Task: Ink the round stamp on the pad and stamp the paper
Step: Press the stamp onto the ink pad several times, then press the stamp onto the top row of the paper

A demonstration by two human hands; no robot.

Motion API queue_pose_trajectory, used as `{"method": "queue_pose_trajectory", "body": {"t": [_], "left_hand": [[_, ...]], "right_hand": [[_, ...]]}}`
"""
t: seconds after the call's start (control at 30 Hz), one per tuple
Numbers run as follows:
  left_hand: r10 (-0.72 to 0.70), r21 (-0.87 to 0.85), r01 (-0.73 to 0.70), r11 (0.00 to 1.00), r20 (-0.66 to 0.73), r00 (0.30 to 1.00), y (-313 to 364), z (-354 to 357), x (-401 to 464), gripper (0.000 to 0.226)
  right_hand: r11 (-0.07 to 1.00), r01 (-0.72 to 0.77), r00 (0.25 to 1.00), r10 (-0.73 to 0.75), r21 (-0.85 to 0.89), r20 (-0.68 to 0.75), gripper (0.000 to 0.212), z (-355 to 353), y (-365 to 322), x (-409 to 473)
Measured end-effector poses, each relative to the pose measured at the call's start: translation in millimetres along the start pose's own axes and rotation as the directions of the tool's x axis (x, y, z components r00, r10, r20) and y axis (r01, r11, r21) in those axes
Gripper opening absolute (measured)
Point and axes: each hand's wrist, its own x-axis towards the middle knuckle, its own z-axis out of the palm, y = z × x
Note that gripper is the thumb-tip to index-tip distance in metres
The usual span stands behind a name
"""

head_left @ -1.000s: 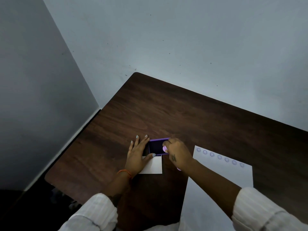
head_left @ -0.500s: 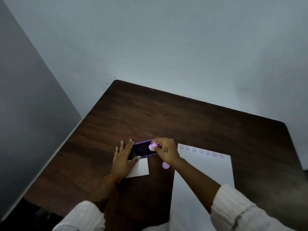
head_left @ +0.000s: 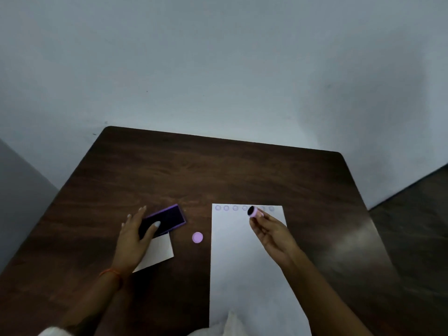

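Observation:
My right hand point(head_left: 270, 232) holds a small pink round stamp point(head_left: 254, 211) by its fingertips, its dark inked face turned to the left. It hovers over the top edge of the white paper point(head_left: 242, 263), which carries a row of several faint round prints. The open purple ink pad point(head_left: 167, 220) lies to the left on the dark wooden table point(head_left: 218, 170). My left hand point(head_left: 134, 235) rests flat on the pad's near end, thumb lying on the dark ink surface.
A pink round cap point(head_left: 197, 237) lies on the table between the pad and the paper. A small white card point(head_left: 158, 253) sits partly under my left hand. Walls close the table in behind and to the left.
My right hand lifted the stamp off the ink pad and carried it right, over the paper's top edge. The left hand stayed on the pad. The camera swung right.

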Motion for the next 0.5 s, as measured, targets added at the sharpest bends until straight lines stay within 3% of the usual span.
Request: {"method": "queue_pose_trajectory", "body": {"t": [0.13,0.3,0.4,0.5], "left_hand": [[0.225,0.009,-0.225,0.974,0.017,0.974,47,29,-8,0.059],[0.454,0.091,-0.485,0.87,0.236,0.859,102,87,-14,0.063],[0.521,0.085,-0.575,0.814,0.33,0.787,124,120,-12,0.065],[0.496,0.128,-0.605,0.786,0.454,0.741,138,147,-5,0.067]], "right_hand": [[0.982,0.049,0.998,-0.042,0.182,-0.046,0.017,-37,-11,-4],[0.97,0.054,0.996,-0.034,0.236,-0.087,0.02,-63,-25,2],[0.965,0.059,0.994,-0.034,0.256,-0.1,0.016,-69,-31,8],[0.963,0.056,0.994,-0.028,0.265,-0.109,0.013,-75,-35,15]]}}
